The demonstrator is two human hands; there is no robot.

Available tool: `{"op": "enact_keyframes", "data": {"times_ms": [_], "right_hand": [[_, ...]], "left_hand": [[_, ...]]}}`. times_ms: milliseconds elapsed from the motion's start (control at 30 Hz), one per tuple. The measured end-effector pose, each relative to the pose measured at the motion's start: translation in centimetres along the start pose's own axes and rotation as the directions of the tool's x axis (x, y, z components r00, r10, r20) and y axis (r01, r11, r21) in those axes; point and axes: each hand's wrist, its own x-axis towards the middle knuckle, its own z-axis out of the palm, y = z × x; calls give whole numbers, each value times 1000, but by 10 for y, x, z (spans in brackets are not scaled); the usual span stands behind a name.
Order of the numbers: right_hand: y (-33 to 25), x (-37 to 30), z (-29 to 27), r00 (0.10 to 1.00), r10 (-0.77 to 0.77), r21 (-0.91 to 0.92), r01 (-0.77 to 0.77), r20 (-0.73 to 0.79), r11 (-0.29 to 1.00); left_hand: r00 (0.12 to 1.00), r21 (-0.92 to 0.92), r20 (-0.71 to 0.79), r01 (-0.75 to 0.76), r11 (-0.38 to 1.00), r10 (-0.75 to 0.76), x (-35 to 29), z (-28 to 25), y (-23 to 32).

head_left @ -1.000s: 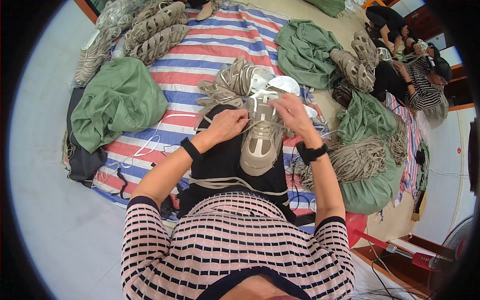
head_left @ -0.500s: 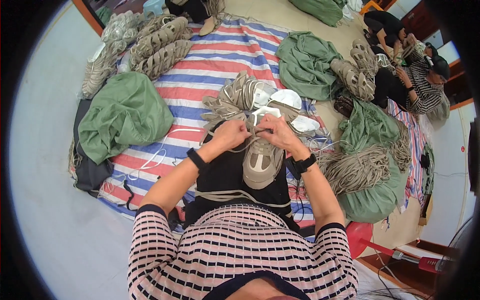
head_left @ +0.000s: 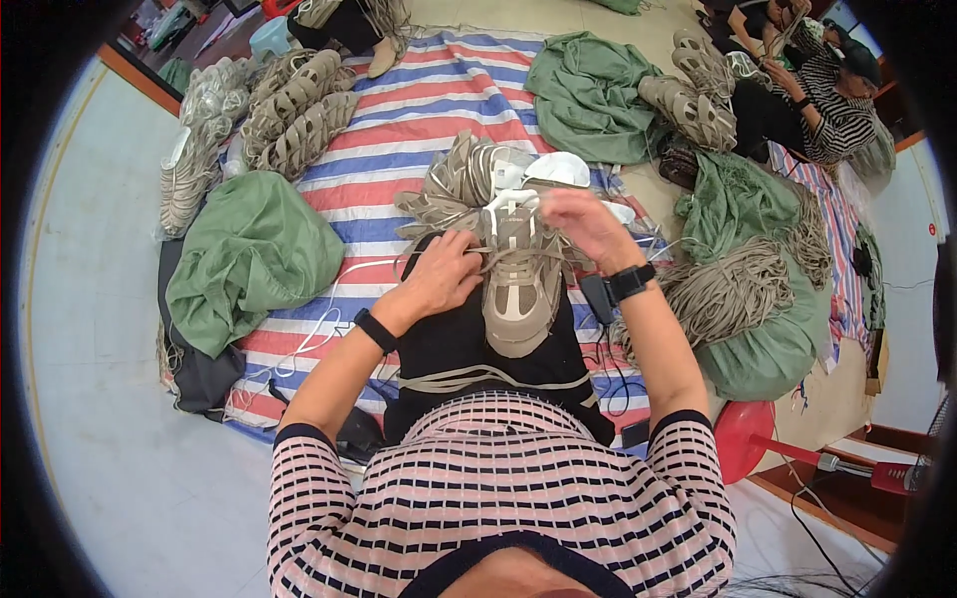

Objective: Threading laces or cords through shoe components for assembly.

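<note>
A beige and brown sneaker [head_left: 517,299] rests on my lap, toe toward me, its tongue [head_left: 513,211] standing up at the far end. Beside its left edge my left hand [head_left: 445,271] is closed, fingertips pinching the beige shoelace [head_left: 482,250] by the eyelets. My right hand [head_left: 590,227] is raised off the sneaker's right side, near the tongue. Its fingers are bent together and a little blurred; anything in them I cannot make out. Just beyond lies a pile of similar beige shoes [head_left: 454,184], with white insoles or linings [head_left: 556,169] showing.
A striped sheet [head_left: 399,130] covers the floor. Green sacks lie at the left [head_left: 249,254] and far right [head_left: 593,95]. Bundles of beige laces [head_left: 733,294] sit to my right, near a red round thing [head_left: 743,439]. Shoe stacks [head_left: 299,110] stand far left; people work at far right.
My right hand has lifted away from the sneaker's lacing to the right and up. My left hand stays beside the eyelets, slightly left of before. The view has shifted a little.
</note>
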Motion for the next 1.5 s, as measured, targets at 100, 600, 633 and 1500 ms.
{"op": "enact_keyframes", "data": {"times_ms": [100,600,633,1500], "right_hand": [[-20,-8,-60,994,-45,432,-2,99,902],[-165,-213,-302,461,-305,86,653,-834,752],[-158,-204,-294,410,-307,51,665,-859,745],[-38,-96,-150,742,8,-137,-134,-671,981]], "left_hand": [[997,-280,-46,51,959,-66,15,1,-17],[999,-414,-50,-41,909,22,40,11,-4],[994,-359,-112,-32,933,-9,38,12,-1],[981,-67,-168,84,994,-94,56,21,15]]}}
